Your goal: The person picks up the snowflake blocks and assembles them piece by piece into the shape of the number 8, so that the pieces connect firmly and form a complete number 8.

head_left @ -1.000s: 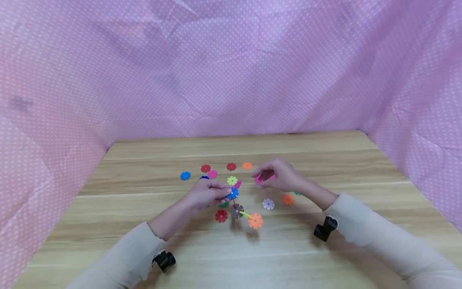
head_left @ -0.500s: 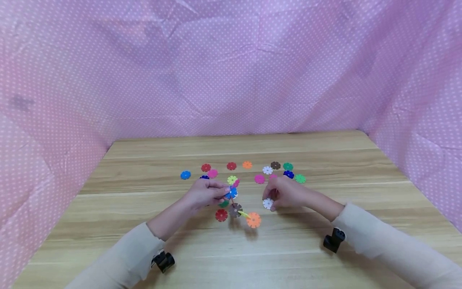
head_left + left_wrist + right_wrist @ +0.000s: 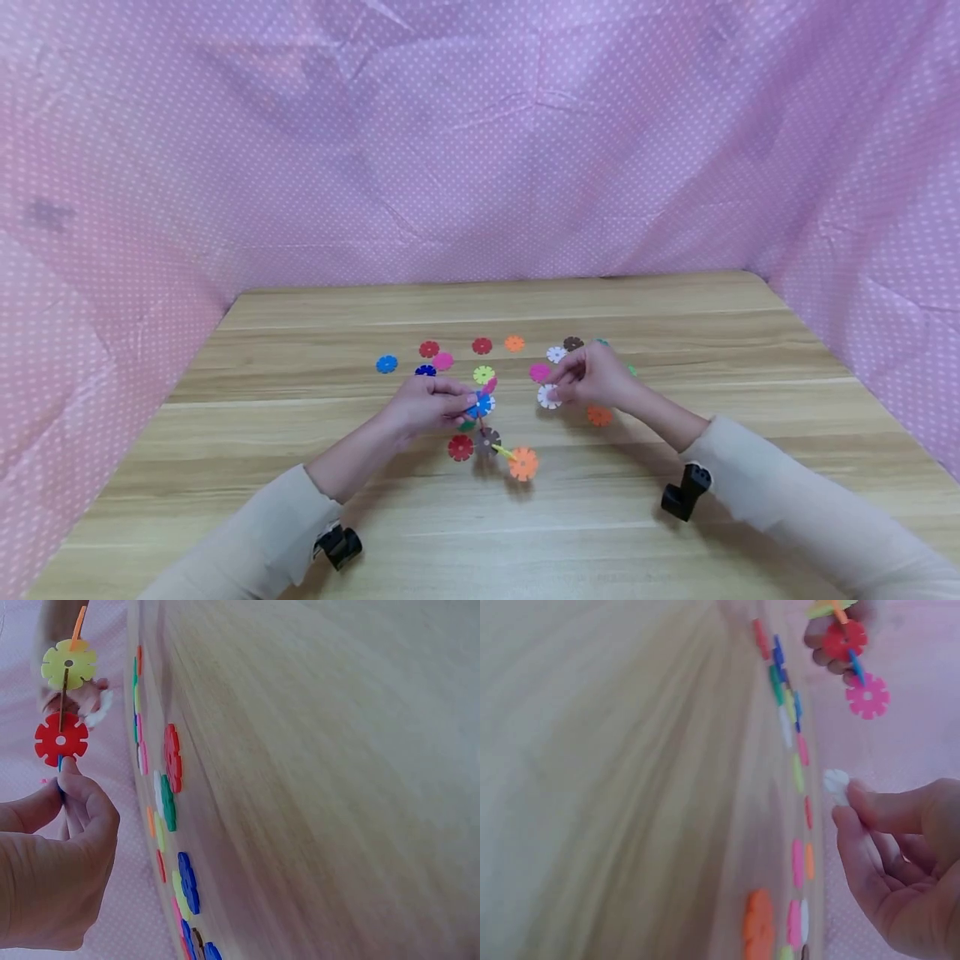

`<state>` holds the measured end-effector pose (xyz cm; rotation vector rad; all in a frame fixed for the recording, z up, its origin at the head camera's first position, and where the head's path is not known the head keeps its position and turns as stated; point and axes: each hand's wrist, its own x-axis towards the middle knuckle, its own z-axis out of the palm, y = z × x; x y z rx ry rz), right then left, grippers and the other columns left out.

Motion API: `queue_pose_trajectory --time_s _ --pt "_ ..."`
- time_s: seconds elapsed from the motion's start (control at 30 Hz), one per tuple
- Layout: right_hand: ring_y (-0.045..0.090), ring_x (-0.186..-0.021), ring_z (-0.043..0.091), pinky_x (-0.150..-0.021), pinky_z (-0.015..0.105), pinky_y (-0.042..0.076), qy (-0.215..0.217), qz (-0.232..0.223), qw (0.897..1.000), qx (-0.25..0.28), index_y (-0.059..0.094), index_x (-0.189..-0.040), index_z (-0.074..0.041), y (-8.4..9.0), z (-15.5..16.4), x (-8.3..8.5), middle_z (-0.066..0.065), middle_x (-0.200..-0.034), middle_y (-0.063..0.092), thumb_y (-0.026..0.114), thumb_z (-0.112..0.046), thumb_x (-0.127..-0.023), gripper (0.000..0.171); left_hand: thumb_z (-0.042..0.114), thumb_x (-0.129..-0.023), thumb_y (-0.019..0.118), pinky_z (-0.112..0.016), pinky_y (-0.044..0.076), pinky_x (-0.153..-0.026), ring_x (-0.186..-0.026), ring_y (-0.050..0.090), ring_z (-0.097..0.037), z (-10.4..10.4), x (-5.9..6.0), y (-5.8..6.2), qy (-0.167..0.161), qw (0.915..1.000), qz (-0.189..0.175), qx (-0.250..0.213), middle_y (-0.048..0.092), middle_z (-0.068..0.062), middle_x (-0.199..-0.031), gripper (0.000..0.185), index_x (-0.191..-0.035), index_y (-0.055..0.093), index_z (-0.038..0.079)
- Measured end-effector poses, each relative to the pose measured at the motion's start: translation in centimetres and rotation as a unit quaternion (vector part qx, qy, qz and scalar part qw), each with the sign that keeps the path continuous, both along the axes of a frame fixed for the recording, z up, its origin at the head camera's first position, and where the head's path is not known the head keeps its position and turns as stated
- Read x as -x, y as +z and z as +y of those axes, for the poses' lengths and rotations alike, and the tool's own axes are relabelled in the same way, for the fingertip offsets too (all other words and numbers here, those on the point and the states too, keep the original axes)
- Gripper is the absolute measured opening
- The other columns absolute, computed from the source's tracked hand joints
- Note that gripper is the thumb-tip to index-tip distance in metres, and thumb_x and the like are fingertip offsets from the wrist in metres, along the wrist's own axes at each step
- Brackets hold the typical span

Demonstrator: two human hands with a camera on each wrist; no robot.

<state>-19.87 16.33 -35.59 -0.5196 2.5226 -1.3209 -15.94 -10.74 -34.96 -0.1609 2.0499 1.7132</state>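
Note:
My left hand [image 3: 468, 402] pinches a chain of joined snowflake discs [image 3: 489, 439] just above the wooden table [image 3: 675, 333]. The chain runs from a pink disc [image 3: 491, 384] and a blue disc [image 3: 481, 404] at the fingers down to an orange disc [image 3: 522, 463]. In the left wrist view the left hand [image 3: 66, 776] grips it below a red disc [image 3: 61, 739]. My right hand [image 3: 558, 392] pinches a white disc [image 3: 549, 397], lifted off the table to the right of the chain. The right wrist view shows the right hand [image 3: 847, 802] with the white disc [image 3: 835, 785] at its fingertips.
Several loose discs lie behind and around the hands: a blue one [image 3: 386, 364], a lime one [image 3: 483, 374], a pink one [image 3: 539, 372], an orange one [image 3: 599, 415], a red one [image 3: 461, 447]. Pink dotted cloth [image 3: 480, 167] walls the table on three sides.
My right hand moved from the pink disc down to the white disc on the table, pinched it and lifted it back toward the chain. The left hand hardly moved.

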Motion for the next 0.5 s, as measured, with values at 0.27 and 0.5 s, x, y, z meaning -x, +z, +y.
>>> queue_pose_trajectory --time_s 0.27,0.5 --pt "0.067 -0.067 0.009 -0.071 0.035 0.062 -0.062 -0.123 0.985 0.102 0.068 -0.104 0.010 1.5 -1.8 0.3 0.001 -0.078 0.074 0.076 -0.003 -0.079 0.029 0.009 -0.090 0.066 -0.019 0.058 -0.068 -0.068 0.063 -0.007 0.4 -0.1 0.1 -0.006 1.0000 0.004 -0.004 0.072 -0.004 -0.085 0.024 -0.110 0.069 -0.002" --pt "0.070 -0.068 0.015 -0.076 0.044 0.061 -0.064 -0.146 0.978 0.135 0.069 -0.107 0.008 1.6 -3.1 0.4 0.002 -0.080 0.075 0.074 -0.002 -0.081 0.029 0.011 -0.089 0.067 -0.021 0.059 -0.069 -0.067 0.063 -0.007 0.8 0.0 0.0 -0.011 0.9998 0.011 0.012 0.074 -0.007 -0.088 0.022 -0.108 0.071 -0.001"
